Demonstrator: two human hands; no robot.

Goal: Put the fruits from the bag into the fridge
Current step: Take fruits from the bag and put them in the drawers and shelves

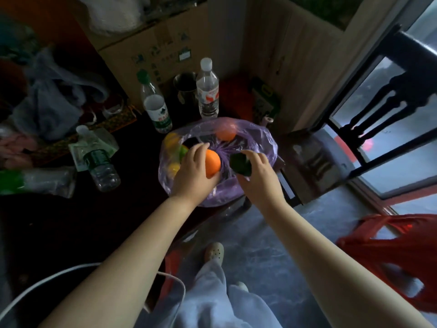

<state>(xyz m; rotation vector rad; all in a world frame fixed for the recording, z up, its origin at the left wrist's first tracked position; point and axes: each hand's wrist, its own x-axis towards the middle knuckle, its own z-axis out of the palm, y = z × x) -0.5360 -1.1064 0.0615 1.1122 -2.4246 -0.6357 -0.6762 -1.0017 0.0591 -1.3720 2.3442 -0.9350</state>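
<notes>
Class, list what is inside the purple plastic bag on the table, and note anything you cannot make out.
Inside the purple bag: an orange at the back, yellow fruits and a green one on the left. Whatever lies under the left hand and right hand is covered.

Purple bag — thin, glossy, crinkled plastic film. Orange inside it: smooth, faint sheen. At 12 o'clock, two bottles of clear plastic, a dull metal cup, a matt cardboard box — wood-grain panel beside.
</notes>
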